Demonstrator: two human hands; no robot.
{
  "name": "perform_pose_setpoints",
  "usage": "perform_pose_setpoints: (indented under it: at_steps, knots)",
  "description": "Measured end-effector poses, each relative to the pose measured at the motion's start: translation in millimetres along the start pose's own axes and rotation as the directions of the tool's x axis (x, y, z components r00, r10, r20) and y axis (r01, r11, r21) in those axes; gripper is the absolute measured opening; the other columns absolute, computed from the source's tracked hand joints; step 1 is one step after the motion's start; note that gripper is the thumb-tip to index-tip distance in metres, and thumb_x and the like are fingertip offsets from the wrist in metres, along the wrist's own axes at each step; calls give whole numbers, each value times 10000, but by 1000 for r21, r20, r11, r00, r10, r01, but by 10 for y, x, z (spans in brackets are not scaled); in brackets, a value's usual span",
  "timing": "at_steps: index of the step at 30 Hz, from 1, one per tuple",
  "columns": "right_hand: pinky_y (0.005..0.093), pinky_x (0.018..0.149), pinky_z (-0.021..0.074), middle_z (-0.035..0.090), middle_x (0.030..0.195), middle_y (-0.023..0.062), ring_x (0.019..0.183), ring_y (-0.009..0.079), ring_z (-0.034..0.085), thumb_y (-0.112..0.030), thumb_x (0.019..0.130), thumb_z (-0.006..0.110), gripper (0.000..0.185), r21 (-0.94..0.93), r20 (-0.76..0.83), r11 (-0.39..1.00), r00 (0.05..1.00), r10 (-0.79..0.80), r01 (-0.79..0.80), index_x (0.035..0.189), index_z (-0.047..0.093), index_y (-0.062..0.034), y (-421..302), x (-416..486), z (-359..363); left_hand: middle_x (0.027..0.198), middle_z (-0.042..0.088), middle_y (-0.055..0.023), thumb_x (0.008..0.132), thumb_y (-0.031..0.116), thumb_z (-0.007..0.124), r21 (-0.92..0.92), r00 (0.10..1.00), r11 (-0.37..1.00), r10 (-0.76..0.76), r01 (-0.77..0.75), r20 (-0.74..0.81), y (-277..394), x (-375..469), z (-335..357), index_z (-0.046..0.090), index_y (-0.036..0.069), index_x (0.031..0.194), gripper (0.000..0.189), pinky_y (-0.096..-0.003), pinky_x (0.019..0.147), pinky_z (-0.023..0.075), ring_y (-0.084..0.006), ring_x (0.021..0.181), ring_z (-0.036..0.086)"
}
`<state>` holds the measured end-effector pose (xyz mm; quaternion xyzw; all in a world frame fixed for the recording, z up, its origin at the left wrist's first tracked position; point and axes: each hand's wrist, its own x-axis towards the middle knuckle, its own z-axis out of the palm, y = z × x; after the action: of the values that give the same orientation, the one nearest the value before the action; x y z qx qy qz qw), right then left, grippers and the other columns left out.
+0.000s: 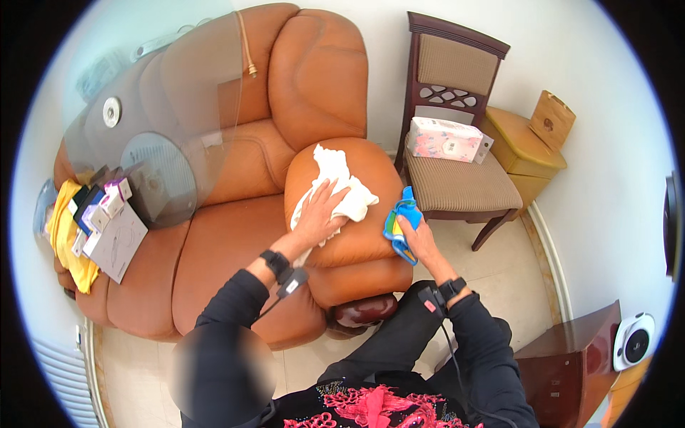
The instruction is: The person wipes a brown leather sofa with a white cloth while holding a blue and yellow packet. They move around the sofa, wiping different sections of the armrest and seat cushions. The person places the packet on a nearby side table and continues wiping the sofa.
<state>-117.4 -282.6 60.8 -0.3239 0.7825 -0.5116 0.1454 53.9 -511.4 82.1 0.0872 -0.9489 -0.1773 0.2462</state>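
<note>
My left hand [321,209] rests palm down, fingers spread, on a crumpled white cloth [334,166]. Beneath the cloth is the padded armrest [369,158] of a brown leather sofa [235,235]. In my right hand [420,238] is a bright blue, soft-looking item [409,214] with green and yellow areas; my thumb presses on its front. It hangs just off the right side of the armrest, apart from the white cloth. What exactly the blue item is cannot be told. Dark straps with small devices and cables are on both my wrists.
A dark wooden chair [455,184] with a pink-and-white package [447,140] stands beyond the armrest. Behind it, a paper bag [553,120] sits on a yellowish cabinet [516,142]. A transparent panel [176,96] overhangs the sofa's left side. Boxes [115,246] and yellow fabric [67,235] lie there.
</note>
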Motion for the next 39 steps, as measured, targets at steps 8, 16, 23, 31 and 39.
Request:
perform_pose_setpoints:
  at_steps: [8, 16, 23, 31, 39]
  knots:
    - [512, 1169, 147, 350, 1544, 104, 1469, 336, 212, -414, 862, 665, 747, -412, 270, 681, 795, -544, 606, 1464, 394, -63, -525, -151, 189, 1476, 351, -220, 890, 171, 632, -583, 816, 781, -478, 224, -326, 249, -952, 200, 398, 33, 1444, 617, -487, 1150, 243, -416, 1386, 293]
    - [495, 1163, 173, 373, 1529, 115, 1445, 326, 279, -393, 857, 665, 773, -366, 189, 738, 822, -538, 567, 1487, 350, -73, -521, 40, 272, 761, 567, 5, 957, 442, 584, -907, 587, 14, -767, 420, 260, -455, -511, -90, 573, 79, 1071, 381, -254, 509, 463, -106, 591, 560]
    - [491, 1160, 190, 384, 1516, 128, 1435, 320, 297, -405, 853, 664, 783, -371, 129, 745, 826, -549, 554, 1487, 346, -74, -474, 57, 319, 758, 581, 15, 909, 541, 606, -904, 643, -4, -701, 429, 308, -1445, 238, 35, 626, 90, 957, 454, -267, 586, 461, -107, 652, 558]
    - [496, 1154, 212, 407, 1495, 145, 1421, 335, 317, -446, 859, 653, 782, -410, 108, 722, 815, -569, 558, 1470, 364, -52, -422, 105, 338, 1155, 642, -47, 985, 458, 536, -916, 689, -174, -612, 363, 389, -557, -763, 53, 499, 73, 1313, 507, -364, 897, 532, -191, 1021, 641]
    - [527, 1146, 216, 413, 1497, 132, 1419, 336, 323, -438, 841, 651, 589, -594, 248, 538, 772, -585, 598, 1362, 556, -181, -735, -319, 543, 1311, 480, -85, 985, 310, 579, -687, 797, 684, -546, 246, -259, 537, -1149, 220, 350, 21, 1447, 591, -339, 1042, 389, -212, 1225, 474]
